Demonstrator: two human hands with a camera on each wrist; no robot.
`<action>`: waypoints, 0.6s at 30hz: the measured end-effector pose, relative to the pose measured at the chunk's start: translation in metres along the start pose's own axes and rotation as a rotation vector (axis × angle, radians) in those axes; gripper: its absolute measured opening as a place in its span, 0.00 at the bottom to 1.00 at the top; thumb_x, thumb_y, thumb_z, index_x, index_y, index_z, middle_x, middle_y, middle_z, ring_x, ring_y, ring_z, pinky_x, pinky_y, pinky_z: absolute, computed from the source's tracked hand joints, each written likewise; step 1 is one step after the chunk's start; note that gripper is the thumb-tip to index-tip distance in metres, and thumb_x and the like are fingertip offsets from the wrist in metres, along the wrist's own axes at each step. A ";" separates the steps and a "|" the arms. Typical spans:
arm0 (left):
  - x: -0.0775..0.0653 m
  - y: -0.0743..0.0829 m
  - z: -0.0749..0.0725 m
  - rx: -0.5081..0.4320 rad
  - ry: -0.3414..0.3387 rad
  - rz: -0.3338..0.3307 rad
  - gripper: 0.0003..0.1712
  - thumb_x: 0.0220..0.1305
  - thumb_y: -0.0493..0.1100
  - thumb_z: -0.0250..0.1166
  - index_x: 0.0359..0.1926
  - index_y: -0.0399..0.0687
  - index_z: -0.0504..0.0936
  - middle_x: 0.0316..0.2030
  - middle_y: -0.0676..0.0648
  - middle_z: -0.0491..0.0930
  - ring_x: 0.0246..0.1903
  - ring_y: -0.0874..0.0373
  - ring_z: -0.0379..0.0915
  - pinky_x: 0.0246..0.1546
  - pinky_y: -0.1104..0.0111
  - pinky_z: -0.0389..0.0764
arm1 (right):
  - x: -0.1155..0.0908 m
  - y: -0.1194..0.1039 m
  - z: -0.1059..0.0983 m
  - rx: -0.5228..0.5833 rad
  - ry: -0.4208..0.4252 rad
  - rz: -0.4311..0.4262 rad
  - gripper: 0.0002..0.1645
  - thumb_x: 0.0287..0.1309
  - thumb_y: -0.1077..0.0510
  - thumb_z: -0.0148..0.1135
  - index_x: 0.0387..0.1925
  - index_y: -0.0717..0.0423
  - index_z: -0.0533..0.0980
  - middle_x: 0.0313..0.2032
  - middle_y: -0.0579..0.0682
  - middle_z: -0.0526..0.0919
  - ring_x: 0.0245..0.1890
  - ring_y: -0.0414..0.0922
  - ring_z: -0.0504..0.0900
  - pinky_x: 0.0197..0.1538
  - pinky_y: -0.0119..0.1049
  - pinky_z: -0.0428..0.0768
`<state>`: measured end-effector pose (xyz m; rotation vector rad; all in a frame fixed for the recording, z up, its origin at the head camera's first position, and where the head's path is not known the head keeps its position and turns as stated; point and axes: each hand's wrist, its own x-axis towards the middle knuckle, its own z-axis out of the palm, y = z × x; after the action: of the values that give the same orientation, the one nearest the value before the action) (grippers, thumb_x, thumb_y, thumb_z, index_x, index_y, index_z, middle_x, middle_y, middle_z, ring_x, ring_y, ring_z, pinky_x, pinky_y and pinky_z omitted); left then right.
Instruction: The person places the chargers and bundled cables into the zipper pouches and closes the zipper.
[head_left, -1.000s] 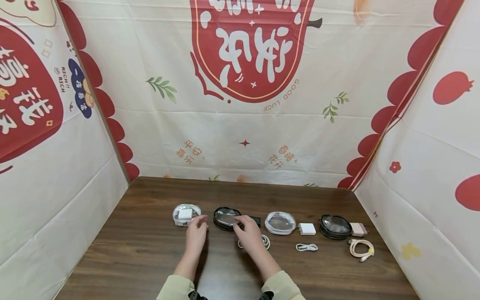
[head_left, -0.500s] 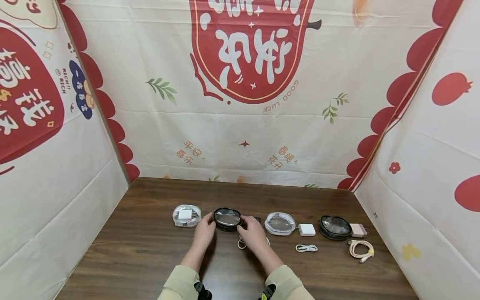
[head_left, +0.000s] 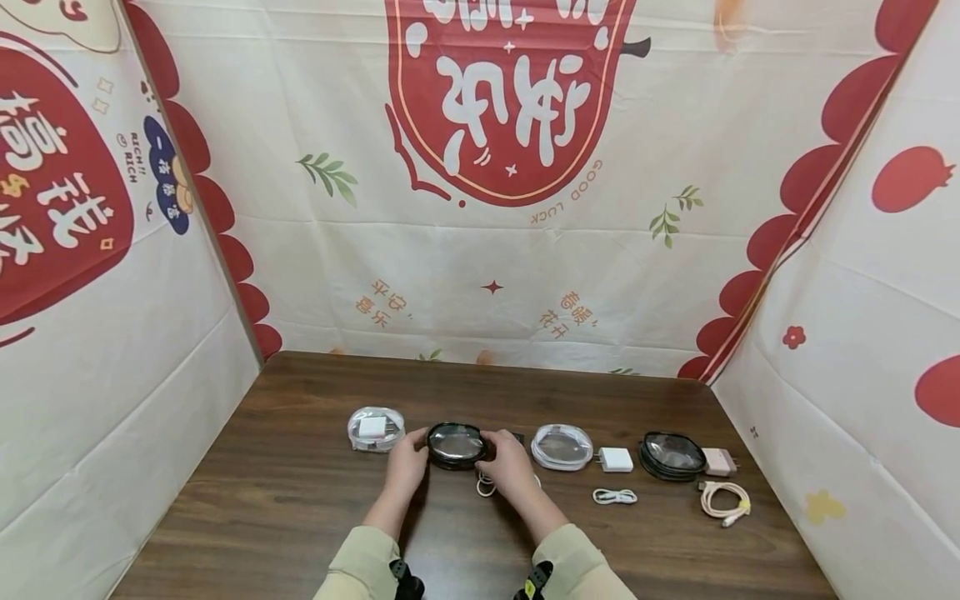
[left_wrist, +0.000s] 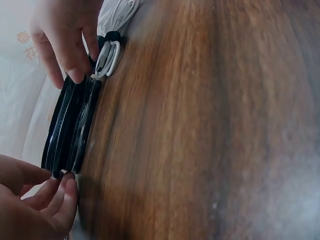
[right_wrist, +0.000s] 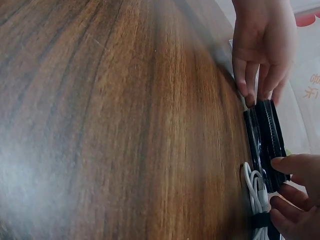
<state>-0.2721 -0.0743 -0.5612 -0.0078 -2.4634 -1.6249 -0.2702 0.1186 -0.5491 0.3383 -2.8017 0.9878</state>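
Observation:
A black-rimmed oval pouch (head_left: pixel 456 445) with a clear window lies between my two hands. My left hand (head_left: pixel 407 468) grips its left end; in the left wrist view thumb and fingers pinch the end of the black rim (left_wrist: pixel 72 125). At the opposite end, my right hand (head_left: pixel 510 467) holds the pouch, thumb on the near side in the right wrist view. A coiled white cable (right_wrist: pixel 256 192) with a dark strap lies close below the right hand, partly hidden in the head view. Behind that hand a black block (head_left: pixel 517 437) shows only partly.
To the left lies a clear-white pouch (head_left: pixel 377 444) with a white charger (head_left: pixel 372 427) on it. Rightward are another white pouch (head_left: pixel 561 447), a white charger (head_left: pixel 616 459), a small white cable (head_left: pixel 614 497), a black pouch (head_left: pixel 672 456), a pinkish charger (head_left: pixel 718 461) and a beige cable (head_left: pixel 724 502).
Both hands closed in on the black pouch from either side and took hold of its ends. The pouch has since shifted slightly toward me.

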 end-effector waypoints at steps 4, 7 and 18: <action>-0.001 0.000 -0.003 -0.005 -0.027 0.006 0.20 0.57 0.23 0.56 0.52 0.24 0.77 0.45 0.31 0.81 0.38 0.46 0.78 0.35 0.63 0.80 | 0.001 0.000 -0.003 -0.028 0.005 -0.023 0.28 0.43 0.63 0.76 0.49 0.65 0.80 0.35 0.51 0.79 0.36 0.48 0.78 0.43 0.45 0.78; 0.000 -0.001 -0.004 -0.008 -0.053 -0.004 0.19 0.61 0.24 0.56 0.54 0.25 0.77 0.45 0.31 0.81 0.33 0.50 0.78 0.30 0.67 0.79 | 0.000 0.000 -0.004 -0.017 0.007 -0.018 0.25 0.47 0.61 0.74 0.49 0.64 0.81 0.37 0.54 0.81 0.38 0.51 0.80 0.44 0.47 0.78; 0.000 0.001 -0.006 -0.012 -0.013 -0.037 0.14 0.64 0.32 0.64 0.51 0.34 0.83 0.40 0.38 0.84 0.22 0.58 0.74 0.26 0.69 0.77 | 0.001 0.000 -0.002 0.046 0.001 0.080 0.22 0.61 0.55 0.63 0.54 0.62 0.78 0.48 0.58 0.83 0.50 0.55 0.80 0.53 0.51 0.77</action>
<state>-0.2711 -0.0797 -0.5579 0.0254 -2.4775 -1.6599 -0.2712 0.1200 -0.5474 0.2323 -2.8154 1.0704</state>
